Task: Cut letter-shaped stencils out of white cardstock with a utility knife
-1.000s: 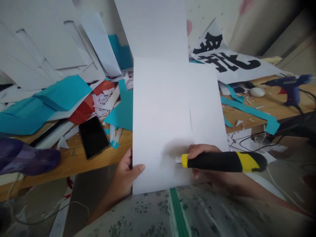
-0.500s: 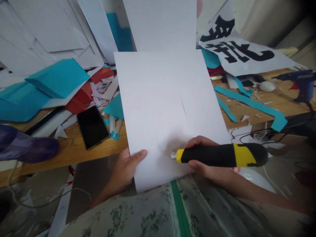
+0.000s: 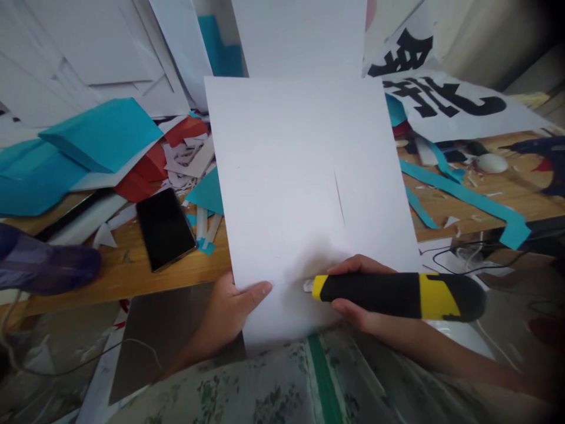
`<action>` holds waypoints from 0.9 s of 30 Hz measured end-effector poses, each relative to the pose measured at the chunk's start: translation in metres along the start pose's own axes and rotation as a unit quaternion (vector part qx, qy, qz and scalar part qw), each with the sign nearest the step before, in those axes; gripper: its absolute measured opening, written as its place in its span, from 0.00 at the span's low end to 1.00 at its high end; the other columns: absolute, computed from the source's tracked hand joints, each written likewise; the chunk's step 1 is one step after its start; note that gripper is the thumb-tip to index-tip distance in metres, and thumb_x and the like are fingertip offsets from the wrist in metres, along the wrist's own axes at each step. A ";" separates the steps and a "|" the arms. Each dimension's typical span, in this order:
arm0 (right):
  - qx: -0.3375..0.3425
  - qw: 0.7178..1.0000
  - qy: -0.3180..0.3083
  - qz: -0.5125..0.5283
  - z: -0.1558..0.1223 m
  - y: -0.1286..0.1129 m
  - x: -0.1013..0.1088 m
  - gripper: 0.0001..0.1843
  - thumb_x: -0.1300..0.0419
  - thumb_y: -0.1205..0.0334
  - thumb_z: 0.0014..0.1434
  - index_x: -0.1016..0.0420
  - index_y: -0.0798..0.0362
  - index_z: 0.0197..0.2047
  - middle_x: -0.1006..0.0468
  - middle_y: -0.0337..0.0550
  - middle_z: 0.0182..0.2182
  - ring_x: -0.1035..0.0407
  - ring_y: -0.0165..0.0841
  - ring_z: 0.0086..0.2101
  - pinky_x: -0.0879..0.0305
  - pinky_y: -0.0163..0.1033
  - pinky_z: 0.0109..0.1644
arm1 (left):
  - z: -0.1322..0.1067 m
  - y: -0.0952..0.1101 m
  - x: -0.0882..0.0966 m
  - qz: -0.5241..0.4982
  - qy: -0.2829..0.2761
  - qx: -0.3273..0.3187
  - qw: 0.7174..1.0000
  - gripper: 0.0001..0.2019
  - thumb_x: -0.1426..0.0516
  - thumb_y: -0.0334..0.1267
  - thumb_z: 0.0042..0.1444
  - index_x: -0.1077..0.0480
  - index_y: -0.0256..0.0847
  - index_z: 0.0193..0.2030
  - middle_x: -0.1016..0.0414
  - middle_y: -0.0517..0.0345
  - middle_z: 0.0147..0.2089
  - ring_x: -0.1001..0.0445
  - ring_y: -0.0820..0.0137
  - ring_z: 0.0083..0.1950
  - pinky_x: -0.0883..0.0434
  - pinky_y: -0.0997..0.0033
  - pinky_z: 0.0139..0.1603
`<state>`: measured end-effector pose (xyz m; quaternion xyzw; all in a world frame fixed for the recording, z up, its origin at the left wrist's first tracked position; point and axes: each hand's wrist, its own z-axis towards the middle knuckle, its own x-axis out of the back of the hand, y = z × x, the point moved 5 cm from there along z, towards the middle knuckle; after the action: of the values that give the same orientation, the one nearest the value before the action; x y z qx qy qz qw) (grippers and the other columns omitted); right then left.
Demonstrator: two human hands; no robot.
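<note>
A large white sheet of board (image 3: pixel 282 176) slopes from the table edge towards my lap, with a thin slit in its right half. My left hand (image 3: pixel 238 303) pinches its lower left edge, thumb on top and the other fingers hidden underneath. In my right hand (image 3: pixel 357 288) lies a black and yellow utility knife (image 3: pixel 388 296), its handle pointing right. The short blade tip points left, over the lower part of the board near a faint line; whether it touches the surface I cannot tell.
On the wooden table (image 3: pixel 119 265) lie a black phone (image 3: pixel 165 228), blue folded paper (image 3: pixel 103 135), red paper (image 3: pixel 148 171) and white scraps. A purple bottle (image 3: pixel 53 265) is at left. To the right are blue strips (image 3: pixel 468 188), a lettered sheet (image 3: pixel 441 112) and a glue gun (image 3: pixel 547 156).
The board's top edge appears higher in view, and its slit sits further right. The knife has shifted slightly down and left relative to the board. Both hands keep their grips.
</note>
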<state>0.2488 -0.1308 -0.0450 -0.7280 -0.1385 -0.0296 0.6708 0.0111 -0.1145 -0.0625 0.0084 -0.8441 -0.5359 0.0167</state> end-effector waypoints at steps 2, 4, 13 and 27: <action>0.002 1.000 0.013 -0.002 0.000 0.004 0.000 0.18 0.29 0.59 0.46 0.26 0.46 0.41 0.19 0.42 0.36 0.25 0.36 0.33 0.27 0.38 0.34 | 0.000 -0.001 0.001 0.004 -0.004 0.001 1.000 0.10 0.31 0.38 0.40 0.21 0.45 0.33 0.17 0.56 0.34 0.22 0.62 0.32 0.27 0.68 0.31; 0.004 1.000 0.017 -0.001 -0.001 0.009 0.000 0.19 0.29 0.58 0.46 0.26 0.45 0.42 0.19 0.41 0.37 0.24 0.36 0.34 0.27 0.37 0.35 | 0.001 -0.002 0.001 0.012 -0.011 -0.004 1.000 0.11 0.32 0.39 0.41 0.20 0.46 0.34 0.17 0.55 0.35 0.22 0.61 0.34 0.27 0.67 0.33; 0.048 0.998 0.038 0.005 -0.001 0.015 0.002 0.19 0.29 0.59 0.48 0.27 0.43 0.43 0.20 0.40 0.37 0.25 0.35 0.34 0.27 0.36 0.34 | 0.002 -0.008 0.004 0.021 -0.029 0.000 0.999 0.14 0.32 0.42 0.43 0.21 0.43 0.39 0.17 0.51 0.41 0.21 0.59 0.37 0.26 0.65 0.35; 0.091 0.995 -0.020 -0.027 0.019 -0.005 0.006 0.15 0.30 0.60 0.45 0.25 0.48 0.38 0.22 0.41 0.31 0.27 0.34 0.30 0.31 0.36 0.32 | 0.000 -0.007 0.005 0.100 -0.048 0.034 0.993 0.19 0.37 0.44 0.47 0.26 0.37 0.46 0.19 0.50 0.46 0.21 0.57 0.44 0.25 0.63 0.43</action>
<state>0.2504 -0.1111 -0.0403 -0.6605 -0.1736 -0.0208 0.7302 0.0060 -0.1178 -0.0688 -0.1008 -0.8581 -0.5026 0.0296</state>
